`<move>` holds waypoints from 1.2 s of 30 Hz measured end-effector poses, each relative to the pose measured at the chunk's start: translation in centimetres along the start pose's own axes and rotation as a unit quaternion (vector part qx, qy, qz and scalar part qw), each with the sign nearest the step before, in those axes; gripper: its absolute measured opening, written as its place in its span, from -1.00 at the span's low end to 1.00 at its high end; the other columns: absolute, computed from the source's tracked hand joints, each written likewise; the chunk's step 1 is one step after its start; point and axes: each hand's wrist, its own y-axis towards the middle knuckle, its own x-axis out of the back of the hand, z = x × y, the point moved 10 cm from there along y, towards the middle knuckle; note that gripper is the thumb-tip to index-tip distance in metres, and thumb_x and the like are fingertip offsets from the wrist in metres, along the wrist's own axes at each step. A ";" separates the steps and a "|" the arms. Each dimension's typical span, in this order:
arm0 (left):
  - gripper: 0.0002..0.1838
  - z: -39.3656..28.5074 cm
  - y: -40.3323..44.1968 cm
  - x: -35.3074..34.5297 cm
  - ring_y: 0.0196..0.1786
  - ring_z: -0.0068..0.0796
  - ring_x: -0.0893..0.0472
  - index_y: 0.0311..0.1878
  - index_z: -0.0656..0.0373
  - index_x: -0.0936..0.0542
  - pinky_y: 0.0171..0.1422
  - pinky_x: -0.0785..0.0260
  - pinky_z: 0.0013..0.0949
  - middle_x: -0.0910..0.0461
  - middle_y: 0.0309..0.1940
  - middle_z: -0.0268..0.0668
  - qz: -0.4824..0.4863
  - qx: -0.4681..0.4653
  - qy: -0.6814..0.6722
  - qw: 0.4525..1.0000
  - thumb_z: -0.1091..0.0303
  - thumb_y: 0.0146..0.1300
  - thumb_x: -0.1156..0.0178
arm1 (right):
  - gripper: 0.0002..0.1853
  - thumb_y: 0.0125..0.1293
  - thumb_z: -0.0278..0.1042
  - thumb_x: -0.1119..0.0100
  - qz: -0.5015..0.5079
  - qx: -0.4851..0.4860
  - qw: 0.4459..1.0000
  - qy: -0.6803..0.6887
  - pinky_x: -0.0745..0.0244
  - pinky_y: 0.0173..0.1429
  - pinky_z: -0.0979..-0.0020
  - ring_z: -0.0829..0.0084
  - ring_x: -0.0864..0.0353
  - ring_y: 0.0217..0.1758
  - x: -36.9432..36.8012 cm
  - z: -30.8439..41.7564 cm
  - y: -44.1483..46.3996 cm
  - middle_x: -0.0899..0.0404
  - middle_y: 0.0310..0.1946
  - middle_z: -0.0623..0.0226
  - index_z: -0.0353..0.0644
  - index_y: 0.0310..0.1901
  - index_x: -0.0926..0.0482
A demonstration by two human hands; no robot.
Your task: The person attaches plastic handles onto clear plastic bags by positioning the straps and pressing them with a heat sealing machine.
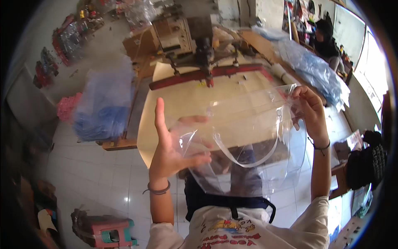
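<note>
A clear plastic bag [248, 178] with a pale strap handle [244, 164] hangs in front of my body, above the near edge of the worktable. Its top corner is pinched in the fingers of my right hand [311, 110]. At the bag's other side, my left hand [176, 145] is spread wide, thumb pointing up. Some left fingers show through the plastic; I cannot tell whether they are inside the bag or behind it.
A machine with a long red bar [166, 81] stands over a cream sheet [149, 124] on the table. Bluish plastic sheets [101, 116] are stacked at left; more plastic [311, 66] lies at right. A person [325, 39] sits far right. A pink and teal stool [114, 232] stands below.
</note>
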 end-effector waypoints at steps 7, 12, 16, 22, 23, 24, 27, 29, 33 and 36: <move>-0.38 6.8 -1.5 1.9 -0.09 -0.21 -0.75 0.35 0.36 -0.39 -0.21 -0.75 -0.23 -0.58 0.11 0.04 -0.003 0.049 -0.021 0.999 0.60 0.25 -0.42 | -0.37 0.21 -0.70 -0.05 0.204 -0.039 0.977 0.047 -0.71 0.11 0.27 0.29 -0.65 0.14 -0.7 -3.3 -5.9 -0.44 0.38 0.04 -0.42 0.39 -0.40; -0.17 8.1 -1.0 1.4 -0.18 -0.17 -0.78 0.56 0.16 -0.14 -0.26 -0.78 -0.23 -0.63 0.04 0.04 -0.099 0.078 0.008 0.992 0.47 0.33 -0.39 | -0.30 0.06 -0.54 -0.56 0.145 -0.053 0.945 -0.287 -0.62 0.22 0.27 0.28 -0.60 0.23 -1.0 -4.2 -6.4 -0.52 0.30 0.14 -0.30 0.29 -0.53; -0.02 8.1 -0.9 1.8 -0.14 -0.15 -0.79 0.65 0.01 0.09 -0.32 -0.78 -0.26 -0.66 -0.03 0.06 -0.138 0.090 -0.002 0.986 0.41 0.37 -0.37 | -0.50 0.12 -0.08 -0.63 0.103 0.002 0.995 -0.015 -0.58 0.00 0.34 0.43 -0.66 0.03 0.3 -7.0 -5.9 -0.68 -0.04 0.23 -0.32 -0.08 -0.70; -0.06 8.1 -2.0 2.1 -0.26 -0.22 -0.79 0.66 0.01 0.10 -0.42 -0.70 -0.36 -0.71 -0.26 -0.03 -0.198 0.097 0.007 0.975 0.38 0.42 -0.32 | -0.49 0.37 0.10 -0.39 -0.029 -0.042 0.998 -0.025 -0.37 -0.22 0.61 0.71 -0.54 -0.31 0.8 -9.8 -5.6 -0.61 -0.43 0.47 -0.23 -0.41 -0.52; -0.09 8.1 -2.2 2.3 -0.28 -0.26 -0.78 0.64 0.07 0.04 -0.46 -0.64 -0.38 -0.68 -0.31 -0.12 -0.222 0.098 0.026 0.970 0.32 0.42 -0.32 | -0.50 0.37 0.09 -0.40 -0.032 -0.048 0.998 -0.016 -0.38 -0.21 0.60 0.71 -0.54 -0.30 0.6 -10.0 -5.4 -0.61 -0.42 0.48 -0.23 -0.40 -0.53; -0.12 7.7 -2.4 2.4 -0.31 -0.31 -0.77 0.63 0.12 -0.02 -0.50 -0.59 -0.39 -0.65 -0.35 -0.20 -0.246 0.101 0.043 0.963 0.25 0.42 -0.33 | -0.52 0.37 0.09 -0.40 -0.035 -0.057 0.998 -0.006 -0.39 -0.20 0.60 0.71 -0.54 -0.30 0.2 -10.2 -5.1 -0.61 -0.41 0.48 -0.23 -0.38 -0.54; -0.16 8.1 -2.2 2.6 -0.35 -0.33 -0.75 0.61 0.25 -0.10 -0.47 -0.53 -0.39 -0.61 -0.44 -0.32 -0.249 0.105 0.078 0.960 0.19 0.43 -0.31 | -0.25 0.30 0.11 -0.46 0.041 -0.066 0.996 0.038 -0.50 -0.18 0.57 0.67 -0.62 -0.30 -3.0 -7.8 -4.2 -0.71 -0.30 0.41 -0.27 0.30 -0.43; -0.28 8.5 -2.1 2.8 -0.29 -0.27 -0.77 0.51 0.35 -0.27 -0.34 -0.51 -0.36 -0.67 -0.29 -0.22 -0.232 0.130 0.091 0.960 0.17 0.45 -0.27 | -0.19 0.29 0.12 -0.47 0.063 -0.133 0.988 0.038 -0.55 -0.19 0.57 0.64 -0.67 -0.31 -2.9 -8.2 -4.4 -0.75 -0.25 0.32 -0.28 0.37 -0.38; -0.50 11.7 -2.0 3.9 -0.11 -0.25 -0.76 0.29 0.34 -0.52 -0.38 -0.61 -0.28 -0.65 -0.04 -0.14 -0.181 0.175 0.003 0.968 0.15 0.46 -0.26 | -0.20 0.30 0.09 -0.47 0.055 -0.172 0.981 0.077 -0.63 -0.14 0.52 0.58 -0.73 -0.27 -1.7 -10.5 -4.5 -0.77 -0.18 0.22 -0.32 0.36 -0.38; -0.59 12.0 -1.9 4.0 -0.04 -0.26 -0.73 0.12 0.33 -0.62 -0.44 -0.67 -0.22 -0.63 0.04 -0.14 -0.222 0.176 -0.016 0.959 0.15 0.46 -0.26 | -0.27 0.35 -0.04 -0.45 0.013 -0.139 0.980 0.140 -0.67 -0.06 0.47 0.50 -0.76 -0.19 -2.0 -10.8 -3.9 -0.77 -0.12 0.15 -0.34 0.35 -0.37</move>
